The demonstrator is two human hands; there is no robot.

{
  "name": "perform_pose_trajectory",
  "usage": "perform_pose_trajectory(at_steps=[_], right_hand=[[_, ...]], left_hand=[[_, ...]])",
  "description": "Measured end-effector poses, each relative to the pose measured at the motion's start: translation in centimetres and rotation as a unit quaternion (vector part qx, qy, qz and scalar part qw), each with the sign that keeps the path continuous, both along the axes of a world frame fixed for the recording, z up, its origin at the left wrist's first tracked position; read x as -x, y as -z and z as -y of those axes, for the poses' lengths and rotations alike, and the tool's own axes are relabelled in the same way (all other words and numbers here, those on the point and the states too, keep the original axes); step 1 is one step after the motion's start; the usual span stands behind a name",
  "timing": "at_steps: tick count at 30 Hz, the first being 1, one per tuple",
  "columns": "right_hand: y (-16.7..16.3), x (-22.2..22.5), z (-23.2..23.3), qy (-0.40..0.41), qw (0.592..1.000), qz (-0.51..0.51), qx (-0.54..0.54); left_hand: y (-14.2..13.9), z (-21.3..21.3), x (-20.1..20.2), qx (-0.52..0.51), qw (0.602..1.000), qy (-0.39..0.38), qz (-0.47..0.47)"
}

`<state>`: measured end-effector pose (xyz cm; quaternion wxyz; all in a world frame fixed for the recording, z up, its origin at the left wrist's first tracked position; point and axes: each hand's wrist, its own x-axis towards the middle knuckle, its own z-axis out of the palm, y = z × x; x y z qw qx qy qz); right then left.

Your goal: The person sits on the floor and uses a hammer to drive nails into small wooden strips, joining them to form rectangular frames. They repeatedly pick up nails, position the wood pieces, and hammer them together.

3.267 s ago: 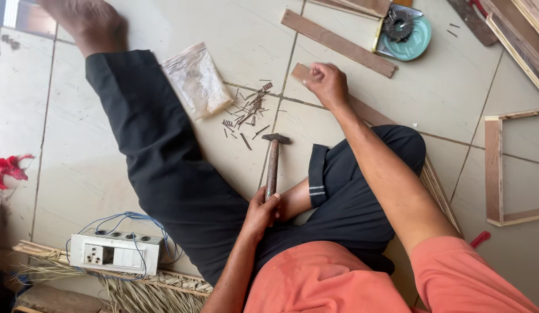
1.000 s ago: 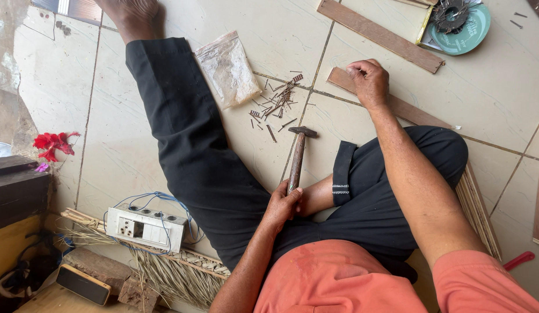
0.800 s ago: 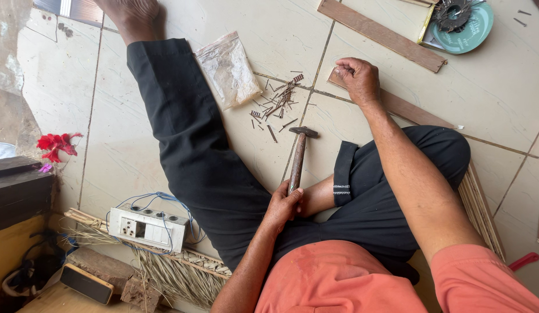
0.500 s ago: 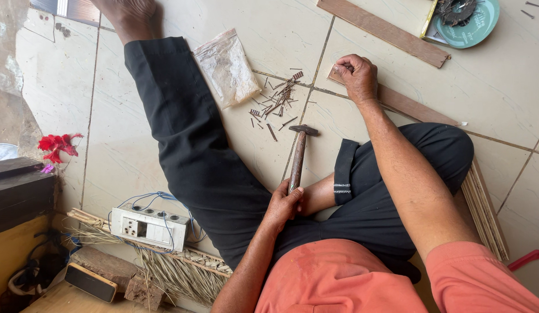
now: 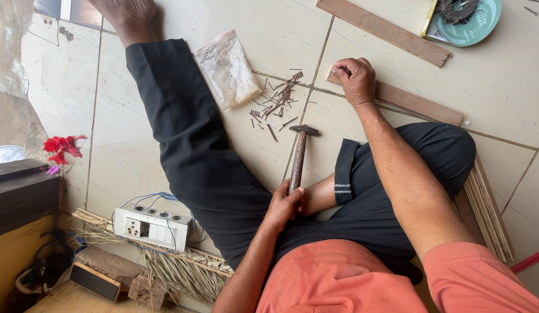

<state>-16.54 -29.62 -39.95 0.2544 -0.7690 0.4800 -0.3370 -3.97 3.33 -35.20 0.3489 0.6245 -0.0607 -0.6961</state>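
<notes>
The person sits on the tiled floor (image 5: 478, 87) with one leg stretched out, and the left hand (image 5: 287, 204) is wrapped around the lower end of a hammer (image 5: 298, 156), fingers (image 5: 279, 197) closed tight on the wooden handle while the metal head rests on the floor well ahead of them. The right hand (image 5: 355, 80) presses down on the near end of a wooden strip (image 5: 414, 103), its fingers curled in a loose fist over the wood; whether they pinch a nail there is too small to tell. A scatter of small nails (image 5: 278, 104) lies between the two hands, just left of the right fingers and just beyond the hammer head, with a clear plastic bag (image 5: 227, 68) further left beside the trouser leg. The main risk, as I judge it, is a strike landing on the right fingers, since they sit right on the end of the strip where a blow would fall. A grip so low on the handle also leaves less control of the head. The strip lies flat on smooth tile, so it could skid or bounce under a hit. Loose nails near the bare foot (image 5: 130, 17) and leg could prick skin if the person shifts. A second strip (image 5: 382, 30) lies beyond the right fingers.
</notes>
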Motion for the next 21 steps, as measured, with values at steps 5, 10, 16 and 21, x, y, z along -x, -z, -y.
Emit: perform_pose_trajectory(at_steps=[5,10,16,21], right_hand=[[0.2,0.0,-0.1,-0.007,1.000,-0.008,0.025],[0.2,0.2,-0.1,-0.014,0.999,-0.011,0.035],[-0.3,0.4,-0.3,-0.051,0.995,-0.031,0.085],[-0.5,0.4,-1.2,-0.055,0.992,-0.059,0.100]], left_hand=[[-0.1,0.1,0.0,-0.001,1.000,0.010,0.015],[-0.2,0.1,0.0,-0.003,1.000,0.011,0.019],[-0.2,0.0,0.0,0.006,1.000,0.003,0.013],[0.0,0.0,0.0,0.006,1.000,0.004,0.011]])
